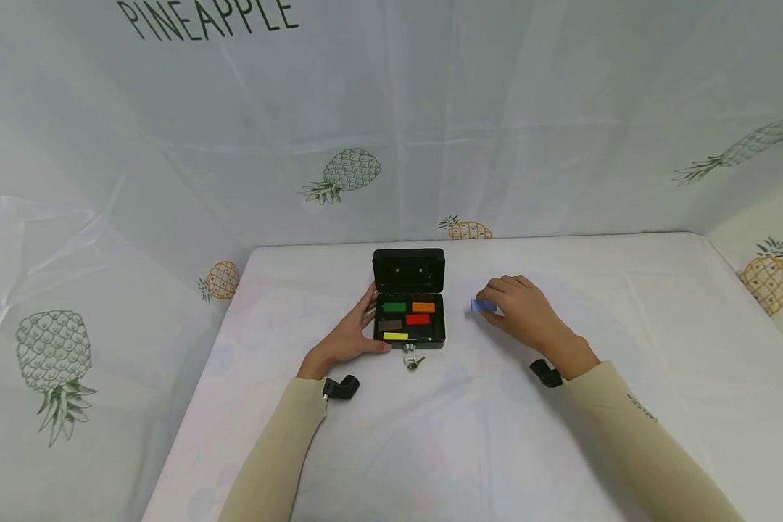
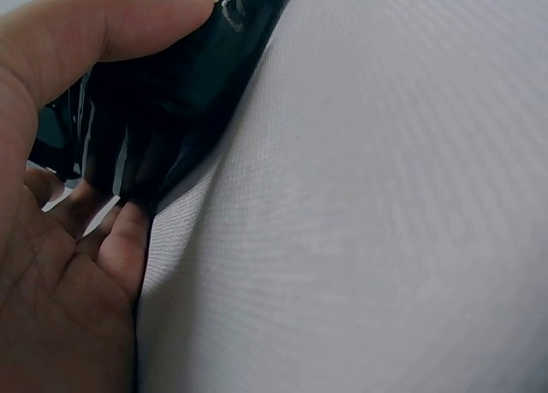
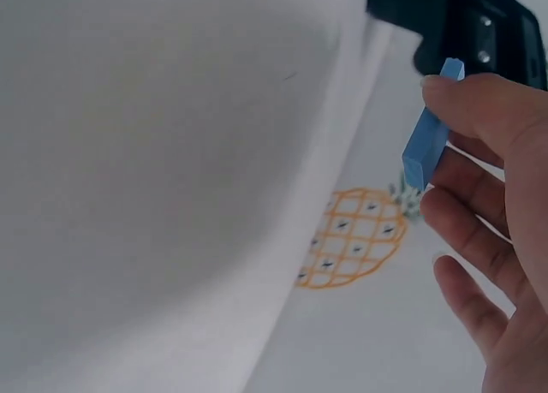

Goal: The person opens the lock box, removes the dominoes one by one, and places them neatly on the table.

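A small black cash box point(image 1: 438, 319) stands with its lid point(image 1: 408, 270) raised. Inside lie a green block point(image 1: 394, 307), an orange block point(image 1: 423, 307), a red block point(image 1: 417, 319), a brown block point(image 1: 389, 325) and a yellow block point(image 1: 395, 336). My left hand point(image 1: 347, 335) grips the box's left side, thumb at the front corner and fingers along the side wall. To the right of the box, my right hand point(image 1: 520, 310) pinches a blue block point(image 3: 425, 145) between thumb and fingers, above the cloth.
Keys point(image 1: 413, 362) hang at the lock on the front of the box. White cloth point(image 1: 391, 449) covers the table, whose far edge runs just behind the lid. A curtain printed with pineapples point(image 1: 352, 170) hangs at the back and sides.
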A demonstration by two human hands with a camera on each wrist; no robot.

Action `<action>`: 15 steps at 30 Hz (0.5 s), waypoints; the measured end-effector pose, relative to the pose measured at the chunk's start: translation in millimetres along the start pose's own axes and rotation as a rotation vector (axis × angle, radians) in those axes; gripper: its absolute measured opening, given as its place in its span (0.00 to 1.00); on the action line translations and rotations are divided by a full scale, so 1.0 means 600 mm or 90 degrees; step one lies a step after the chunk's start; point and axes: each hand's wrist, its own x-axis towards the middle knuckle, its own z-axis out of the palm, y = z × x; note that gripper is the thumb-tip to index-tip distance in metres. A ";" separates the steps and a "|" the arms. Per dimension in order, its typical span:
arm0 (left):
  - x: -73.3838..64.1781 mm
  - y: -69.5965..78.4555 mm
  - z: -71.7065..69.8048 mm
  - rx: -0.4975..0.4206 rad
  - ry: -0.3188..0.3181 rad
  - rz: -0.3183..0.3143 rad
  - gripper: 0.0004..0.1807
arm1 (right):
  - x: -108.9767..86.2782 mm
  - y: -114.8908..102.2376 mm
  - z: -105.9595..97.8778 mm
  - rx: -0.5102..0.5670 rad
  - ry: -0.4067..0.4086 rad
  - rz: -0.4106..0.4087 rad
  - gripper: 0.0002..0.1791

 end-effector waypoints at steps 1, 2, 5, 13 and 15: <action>0.000 0.000 0.000 0.000 0.000 -0.003 0.70 | -0.003 0.005 0.001 0.001 -0.007 0.009 0.14; 0.000 0.000 0.000 0.000 -0.001 -0.004 0.70 | -0.006 0.009 0.001 0.002 -0.013 0.017 0.14; 0.001 -0.001 -0.001 -0.001 -0.001 -0.007 0.70 | -0.013 0.022 0.005 0.002 -0.032 0.037 0.14; 0.000 0.000 -0.001 -0.004 0.001 -0.006 0.69 | -0.019 0.045 0.009 0.010 -0.049 0.063 0.13; -0.001 0.002 0.000 -0.005 0.002 -0.006 0.69 | -0.018 0.049 0.010 0.011 -0.052 0.067 0.13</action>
